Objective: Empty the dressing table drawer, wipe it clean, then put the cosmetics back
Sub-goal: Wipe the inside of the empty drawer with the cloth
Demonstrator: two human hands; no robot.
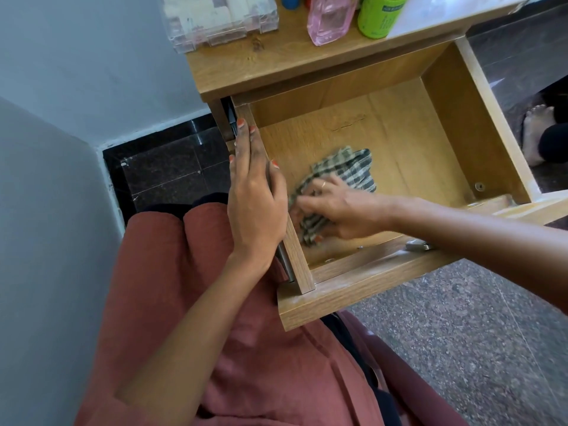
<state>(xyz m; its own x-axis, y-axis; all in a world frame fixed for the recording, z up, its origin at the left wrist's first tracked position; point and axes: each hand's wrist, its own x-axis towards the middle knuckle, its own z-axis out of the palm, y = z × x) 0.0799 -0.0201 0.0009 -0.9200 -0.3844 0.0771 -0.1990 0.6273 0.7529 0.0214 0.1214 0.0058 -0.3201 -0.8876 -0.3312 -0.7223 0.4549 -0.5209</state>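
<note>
1. My right hand [335,210] presses a crumpled checked cloth [341,176] on the floor of the open drawer [445,124], fingers curled over it.
2. My left hand [255,192] lies flat along the drawer's side wall just left of the cloth, fingers straight and together, thumb inside.
3. Bottles [381,13] and a clear box [221,16] stand on the tabletop beyond my hands.

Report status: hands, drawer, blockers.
Left hand flat on drawer side wall. Right hand pressing checked cloth on drawer floor. No cosmetics inside. No blockers.

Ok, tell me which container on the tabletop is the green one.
The green bottle, rightmost on the tabletop; the pink bottle sits left of it, the clear organiser furthest left.
</note>
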